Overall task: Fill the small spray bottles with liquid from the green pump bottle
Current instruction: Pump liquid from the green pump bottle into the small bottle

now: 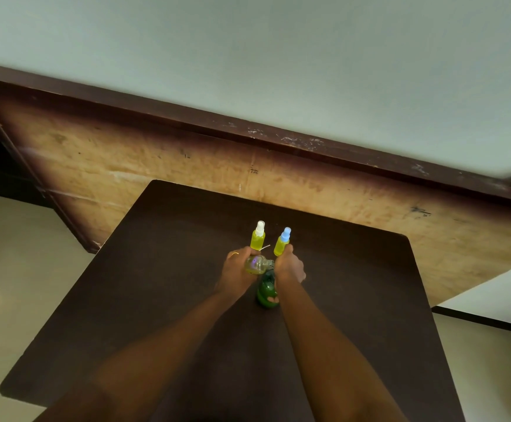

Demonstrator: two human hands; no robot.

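Two filled small bottles, the white-capped bottle (258,237) and the blue-capped bottle (281,243), are standing on the counter (172,269) just behind my hands. My left hand (235,271) is gripping the clear bottle (259,264), which is lying sideways, its mouth pointing right toward the green pump bottle (267,295). My right hand (290,266) is gripping and hiding the top of it, so I cannot tell if the mouth and the pump are meeting.

A dark brown table (187,300) stands before a worn wooden board (126,166) against a pale wall (248,56).

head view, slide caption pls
Left hand holds a clear bottle at the green pump bottle, right hand on its pump; filled white-capped bottle and blue-capped bottle stand behind.
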